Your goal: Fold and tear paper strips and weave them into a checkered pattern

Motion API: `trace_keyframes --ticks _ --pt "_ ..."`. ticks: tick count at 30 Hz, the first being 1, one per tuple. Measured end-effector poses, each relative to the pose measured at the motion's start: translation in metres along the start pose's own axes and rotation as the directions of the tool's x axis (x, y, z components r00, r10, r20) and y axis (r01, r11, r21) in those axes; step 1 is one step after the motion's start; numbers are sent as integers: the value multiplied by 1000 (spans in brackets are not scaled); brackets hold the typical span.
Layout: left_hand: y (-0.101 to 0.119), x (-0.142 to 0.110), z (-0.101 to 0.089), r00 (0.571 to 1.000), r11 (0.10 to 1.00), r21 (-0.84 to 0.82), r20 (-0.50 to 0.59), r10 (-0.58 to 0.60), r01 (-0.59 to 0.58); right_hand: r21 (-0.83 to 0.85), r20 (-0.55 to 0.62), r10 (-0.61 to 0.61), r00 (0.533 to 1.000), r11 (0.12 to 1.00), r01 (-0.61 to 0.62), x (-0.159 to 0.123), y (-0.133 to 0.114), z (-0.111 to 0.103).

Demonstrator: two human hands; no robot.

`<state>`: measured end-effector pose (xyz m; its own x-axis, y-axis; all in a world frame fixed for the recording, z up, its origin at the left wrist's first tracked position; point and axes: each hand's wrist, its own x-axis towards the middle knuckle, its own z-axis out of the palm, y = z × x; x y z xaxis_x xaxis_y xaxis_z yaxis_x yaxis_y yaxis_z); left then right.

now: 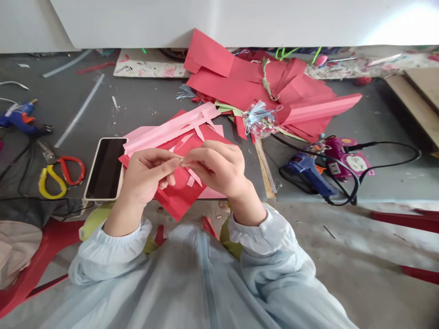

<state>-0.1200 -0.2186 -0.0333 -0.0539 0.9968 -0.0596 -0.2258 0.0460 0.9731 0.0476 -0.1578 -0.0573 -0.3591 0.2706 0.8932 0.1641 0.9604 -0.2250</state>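
My left hand (147, 173) and my right hand (219, 167) meet fingertip to fingertip above the table edge. Both are closed in a pinch on something tiny and pale between them, too small to name. Below them lies a red sheet of paper (178, 203), with pale pink paper strips (195, 177) on it. A folded pink paper (164, 125) rests just behind my hands. To the left of my left hand is a smartphone (106, 169) with a dark screen and a light case.
Red-and-yellow-handled scissors (53, 183) and a blue glue gun (20, 119) lie left. Red papers (240, 77) pile at the back, with a light blue tassel (259, 114) in front. Right are another blue glue gun (308, 171), a purple box (346, 157) and looping black cables (408, 145).
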Motion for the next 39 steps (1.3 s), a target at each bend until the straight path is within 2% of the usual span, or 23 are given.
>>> trace_keyframes --ticks 8,13,18,28,39 --pt "-15 -6 -18 988 978 144 48 144 -149 -73 -11 -62 998 995 61 -5 -4 6" --pt "-17 -8 -14 973 958 174 22 229 -229 -100 -30 -55 998 994 52 -9 -5 7" --pt "-13 -7 -10 957 940 182 61 283 -289 -94 -53 -72 996 993 67 -11 -5 7" --pt "-12 -9 -9 950 920 237 70 305 -312 -139 -31 -25 999 990 21 -13 -9 5" --pt "-8 -11 -3 969 937 250 20 247 -244 -148 6 -14 1000 989 15 -13 -10 4"
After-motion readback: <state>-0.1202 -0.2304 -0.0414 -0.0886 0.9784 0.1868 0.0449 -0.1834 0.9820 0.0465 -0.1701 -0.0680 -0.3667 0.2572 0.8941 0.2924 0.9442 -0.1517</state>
